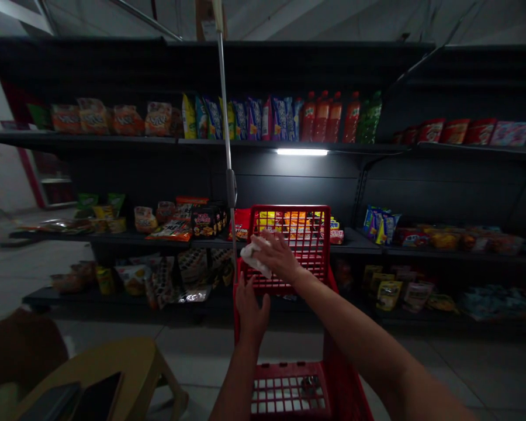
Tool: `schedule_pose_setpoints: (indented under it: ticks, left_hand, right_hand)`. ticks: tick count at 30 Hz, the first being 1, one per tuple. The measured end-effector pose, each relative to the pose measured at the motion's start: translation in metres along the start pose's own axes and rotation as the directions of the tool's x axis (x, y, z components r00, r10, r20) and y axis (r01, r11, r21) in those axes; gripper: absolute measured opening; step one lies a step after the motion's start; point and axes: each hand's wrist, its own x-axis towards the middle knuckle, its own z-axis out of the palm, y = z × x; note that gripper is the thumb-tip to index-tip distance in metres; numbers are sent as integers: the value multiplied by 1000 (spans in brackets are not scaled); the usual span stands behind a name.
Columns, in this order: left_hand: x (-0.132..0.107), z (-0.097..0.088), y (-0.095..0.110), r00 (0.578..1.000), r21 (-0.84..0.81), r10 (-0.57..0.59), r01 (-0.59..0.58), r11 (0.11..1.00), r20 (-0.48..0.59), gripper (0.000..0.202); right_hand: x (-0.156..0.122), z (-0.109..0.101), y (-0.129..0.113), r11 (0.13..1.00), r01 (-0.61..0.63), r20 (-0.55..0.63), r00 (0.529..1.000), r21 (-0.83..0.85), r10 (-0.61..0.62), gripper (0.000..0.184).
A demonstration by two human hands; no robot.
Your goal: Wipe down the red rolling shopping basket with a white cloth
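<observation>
A red plastic shopping cart [309,213] stands in front of me, its mesh basket facing dark shop shelves. My right hand [278,256] presses a white cloth [254,257] against the basket's upper left edge, fingers curled over the cloth. My left hand [251,313] rests lower on the cart's left side, fingers together and pointing up against the frame. A thin metal pole [225,128] rises from the cart's left side up past the top of the view.
Dark shelves [114,138] hold snack bags, drink bottles [333,117] and packets on three levels. A lit tube [301,152] glows under the top shelf. A yellowish plastic stool [127,362] with dark flat items sits at lower left. Tiled floor lies around the cart.
</observation>
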Motion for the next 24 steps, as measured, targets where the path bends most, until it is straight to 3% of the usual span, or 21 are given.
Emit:
schedule_pose_setpoints:
  ticks: [2,3,5,6,7,8,9,12,14,15,17,19,21,22,24]
  left_hand:
    - [2,-3,4,1000,-3,-21,21,1000,19,49]
    - [3,-5,5,999,-10,-27,27,1000,24,47]
    - [4,-6,9,999,-34,-32,33,999,25,44]
    - [4,-6,10,999,-49,-35,37,998,23,43]
    - [4,-5,11,999,-65,-41,43,997,21,43]
    - [4,-4,13,999,-82,-49,50,995,21,43]
    - [3,-3,14,998,-100,-56,58,993,21,42]
    - [2,-1,16,998,-148,-64,67,987,27,42]
    - [1,0,16,997,-169,-61,67,983,37,41]
    - [0,0,16,997,-177,-62,69,982,43,41]
    - [0,-1,14,996,-187,-72,80,979,46,42]
    - [0,-2,12,996,-186,-85,91,978,39,42]
    - [1,-4,10,995,-193,-95,100,976,34,42]
    - [1,-5,9,995,-206,-99,104,973,33,43]
    - [2,-6,9,993,-259,-114,115,959,21,49]
  right_hand:
    - [-17,-18,31,961,-269,-114,958,-57,262,31]
    - [-26,-28,47,909,-412,-205,897,-65,392,30]
    - [-41,-45,71,761,-648,-389,707,-23,590,31]
    - [-45,-50,78,700,-714,-451,622,9,640,33]
    - [-45,-53,78,673,-739,-483,578,33,658,34]
    - [-42,-53,74,688,-725,-485,588,40,647,36]
    - [-35,-50,65,741,-671,-460,650,28,605,37]
    - [-4,-34,28,948,-314,-272,918,-57,288,39]
    - [15,-29,9,991,-83,-156,985,-102,67,37]
    - [21,-30,6,992,-31,-137,991,-119,14,35]
    - [26,-42,13,986,-87,-183,981,-144,60,32]
    - [23,-61,33,950,-281,-294,927,-136,232,33]
    - [20,-80,56,880,-466,-367,837,-92,405,35]
    - [20,-89,66,850,-523,-363,806,-66,468,35]
    - [23,-100,78,822,-568,-293,793,-37,534,30]
